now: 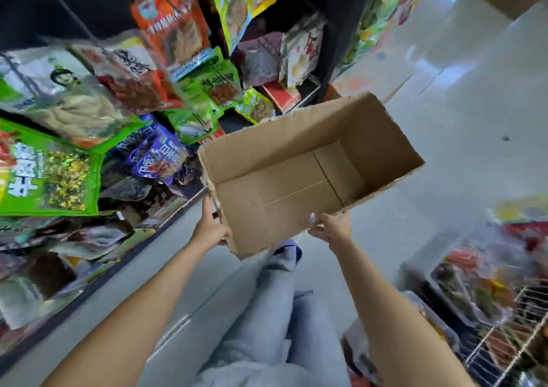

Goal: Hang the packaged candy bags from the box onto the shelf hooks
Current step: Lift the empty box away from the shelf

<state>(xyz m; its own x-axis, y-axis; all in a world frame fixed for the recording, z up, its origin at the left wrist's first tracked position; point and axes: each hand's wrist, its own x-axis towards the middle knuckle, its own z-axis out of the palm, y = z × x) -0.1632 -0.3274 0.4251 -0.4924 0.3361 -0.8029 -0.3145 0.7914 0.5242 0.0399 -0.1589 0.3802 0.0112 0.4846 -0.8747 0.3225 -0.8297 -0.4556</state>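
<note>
Cardboard box (299, 176), unprinted, held in each hand's grip: left hand (211, 228), right hand (332, 226).

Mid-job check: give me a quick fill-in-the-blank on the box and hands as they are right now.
1. The cardboard box holds ____ candy bags.
2. The left hand and right hand grip the box at its ____ end.
3. Packaged bags hang on the person's ____ side.

Missing words: no; near; left

Both bare arms reach forward toward 12 o'clock. The left hand (211, 230) has its fingers extended upward, thumb tucked beneath. The right hand (331, 227) has its fingers curled, pinching at 11 o'clock.
</note>
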